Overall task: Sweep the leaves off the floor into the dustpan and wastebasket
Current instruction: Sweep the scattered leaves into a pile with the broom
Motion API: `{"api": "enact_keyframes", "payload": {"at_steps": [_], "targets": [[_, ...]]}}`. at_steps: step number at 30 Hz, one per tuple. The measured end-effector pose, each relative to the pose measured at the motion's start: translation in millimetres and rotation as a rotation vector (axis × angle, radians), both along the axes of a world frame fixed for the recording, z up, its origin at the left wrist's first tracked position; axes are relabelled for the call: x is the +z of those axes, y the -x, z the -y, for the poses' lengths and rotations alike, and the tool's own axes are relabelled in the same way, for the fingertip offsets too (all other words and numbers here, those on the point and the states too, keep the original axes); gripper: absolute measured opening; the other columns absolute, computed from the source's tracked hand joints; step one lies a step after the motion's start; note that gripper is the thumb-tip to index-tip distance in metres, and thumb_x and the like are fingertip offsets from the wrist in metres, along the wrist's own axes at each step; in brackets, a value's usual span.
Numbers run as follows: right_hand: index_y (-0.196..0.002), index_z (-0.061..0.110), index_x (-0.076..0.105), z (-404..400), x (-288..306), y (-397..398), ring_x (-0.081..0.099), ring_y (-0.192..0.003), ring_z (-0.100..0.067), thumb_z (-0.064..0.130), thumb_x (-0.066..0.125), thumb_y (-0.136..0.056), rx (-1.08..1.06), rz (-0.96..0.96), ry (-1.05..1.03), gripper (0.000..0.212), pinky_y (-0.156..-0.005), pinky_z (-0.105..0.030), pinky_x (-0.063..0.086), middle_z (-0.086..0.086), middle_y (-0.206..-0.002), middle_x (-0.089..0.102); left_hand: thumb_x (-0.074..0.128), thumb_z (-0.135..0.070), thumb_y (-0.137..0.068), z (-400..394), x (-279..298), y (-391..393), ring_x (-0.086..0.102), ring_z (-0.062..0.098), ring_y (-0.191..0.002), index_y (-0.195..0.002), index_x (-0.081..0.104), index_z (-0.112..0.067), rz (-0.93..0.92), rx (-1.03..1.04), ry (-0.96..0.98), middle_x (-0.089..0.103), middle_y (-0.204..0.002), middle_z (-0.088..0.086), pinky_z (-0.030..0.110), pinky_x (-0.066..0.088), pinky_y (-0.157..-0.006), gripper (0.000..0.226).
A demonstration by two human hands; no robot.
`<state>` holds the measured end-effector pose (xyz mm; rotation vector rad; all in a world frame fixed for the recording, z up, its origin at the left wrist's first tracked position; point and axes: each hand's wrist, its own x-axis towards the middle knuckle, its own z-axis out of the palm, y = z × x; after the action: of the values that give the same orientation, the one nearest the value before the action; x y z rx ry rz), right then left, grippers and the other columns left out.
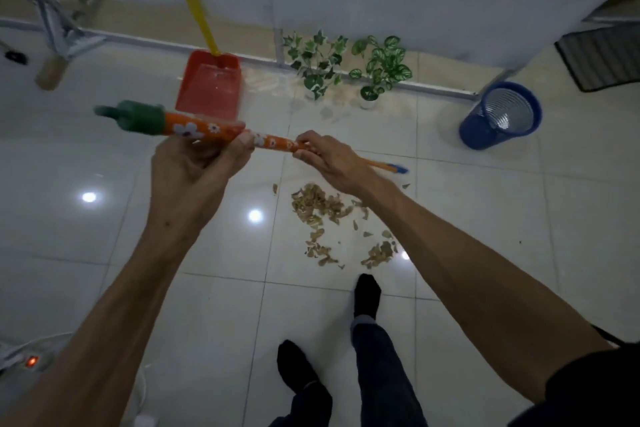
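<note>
I hold a broom by its orange flowered handle [207, 130], which has a green cap at its left end. My left hand [197, 163] grips the handle near the cap, and my right hand [327, 159] grips it further down. The blue broom head [398, 168] shows just past my right hand. Dry brown leaves [322, 204] lie scattered on the white tiles below my hands. A red dustpan [209, 87] with a yellow handle stands near the wall. A blue wastebasket [500, 116] lies tilted at the right.
Two small potted plants [346, 66] stand by the wall between dustpan and wastebasket. A metal stand [59, 35] is at the far left, a dark mat [599, 59] at the far right. A power strip [31, 360] lies at lower left. My feet [367, 291] are near the leaves.
</note>
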<state>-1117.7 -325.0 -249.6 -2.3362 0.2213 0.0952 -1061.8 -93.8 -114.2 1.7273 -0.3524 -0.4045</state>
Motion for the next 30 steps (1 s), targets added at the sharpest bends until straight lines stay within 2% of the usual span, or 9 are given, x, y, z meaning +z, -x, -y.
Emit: {"api": "enact_keyframes", "payload": {"at_steps": [3, 6, 9, 13, 17, 19, 22, 25, 30], "targets": [[-0.122, 0.025, 0.054, 49, 5, 28, 0.056, -0.086, -0.019, 0.053, 0.043, -0.102, -0.081, -0.007, 0.042, 0.036, -0.072, -0.037, 0.042, -0.005, -0.100, 0.062, 0.075, -0.019, -0.089, 44, 1, 10, 0.071, 0.025, -0.105, -0.103, 0.071, -0.018, -0.031, -0.116, 0.051, 0.074, -0.106, 0.013, 0.048, 0.056, -0.094, 0.014], [-0.122, 0.025, 0.051, 100, -4, 63, 0.058, -0.089, -0.022, 0.053, 0.042, -0.102, -0.144, -0.061, 0.058, 0.036, -0.081, -0.043, 0.048, -0.006, -0.104, 0.062, 0.075, -0.014, -0.089, 98, -13, 25, 0.071, 0.019, -0.101, -0.104, 0.071, -0.008, -0.063, -0.204, 0.047, 0.074, -0.101, 0.011, 0.038, 0.058, -0.092, 0.017], [-0.120, 0.032, 0.049, 138, -25, 90, 0.059, -0.086, -0.025, 0.060, 0.040, -0.099, -0.248, -0.142, 0.094, 0.037, -0.081, -0.047, 0.050, -0.007, -0.099, 0.061, 0.074, -0.010, -0.089, 150, -32, 33, 0.070, 0.011, -0.092, -0.107, 0.069, 0.004, -0.072, -0.306, 0.018, 0.071, -0.092, 0.005, 0.025, 0.054, -0.083, 0.023], [-0.122, 0.035, 0.048, 156, -59, 120, 0.060, -0.088, -0.026, 0.068, 0.038, -0.093, -0.383, -0.192, 0.018, 0.045, -0.082, -0.048, 0.052, -0.007, -0.104, 0.062, 0.075, -0.016, -0.089, 191, -57, 38, 0.067, 0.007, -0.085, -0.105, 0.070, -0.001, -0.049, -0.449, -0.082, 0.070, -0.086, -0.002, 0.020, 0.051, -0.076, 0.022], [-0.129, 0.024, 0.050, 130, -76, 124, 0.063, -0.084, -0.030, 0.050, 0.046, -0.103, -0.438, -0.216, -0.122, 0.036, -0.074, -0.043, 0.050, -0.012, -0.101, 0.065, 0.076, -0.020, -0.088, 189, -59, 33, 0.070, 0.007, -0.086, -0.107, 0.073, -0.008, -0.006, -0.512, -0.184, 0.072, -0.089, -0.002, 0.020, 0.053, -0.077, 0.023], [-0.126, 0.026, 0.051, 111, -75, 118, 0.065, -0.081, -0.029, 0.050, 0.047, -0.103, -0.450, -0.186, -0.157, 0.033, -0.068, -0.042, 0.051, -0.010, -0.098, 0.066, 0.076, -0.020, -0.088, 178, -51, 25, 0.071, 0.010, -0.090, -0.108, 0.073, -0.008, 0.021, -0.532, -0.215, 0.074, -0.093, 0.000, 0.024, 0.057, -0.081, 0.023], [-0.126, 0.026, 0.052, 83, -62, 101, 0.063, -0.072, -0.023, 0.049, 0.047, -0.103, -0.446, -0.173, -0.197, 0.033, -0.056, -0.027, 0.045, -0.009, -0.095, 0.068, 0.075, -0.021, -0.088, 154, -34, 4, 0.072, 0.014, -0.098, -0.110, 0.073, -0.009, 0.046, -0.554, -0.244, 0.075, -0.100, 0.004, 0.035, 0.059, -0.090, 0.025], [-0.127, 0.029, 0.052, 54, -45, 78, 0.063, -0.069, -0.021, 0.053, 0.043, -0.103, -0.407, -0.166, -0.190, 0.035, -0.060, -0.031, 0.049, -0.010, -0.107, 0.072, 0.074, -0.018, -0.089, 131, -16, -17, 0.072, 0.015, -0.102, -0.112, 0.072, -0.007, 0.052, -0.548, -0.251, 0.076, -0.104, 0.005, 0.040, 0.058, -0.093, 0.026], [-0.125, 0.028, 0.052, 3, -10, 35, 0.065, -0.074, -0.025, 0.054, 0.040, -0.104, -0.422, -0.110, -0.165, 0.036, -0.065, -0.035, 0.050, -0.013, -0.111, 0.072, 0.073, -0.019, -0.089, 90, 16, -51, 0.072, 0.011, -0.101, -0.113, 0.070, -0.009, 0.115, -0.532, -0.224, 0.074, -0.106, 0.002, 0.031, 0.060, -0.087, 0.027]]}}
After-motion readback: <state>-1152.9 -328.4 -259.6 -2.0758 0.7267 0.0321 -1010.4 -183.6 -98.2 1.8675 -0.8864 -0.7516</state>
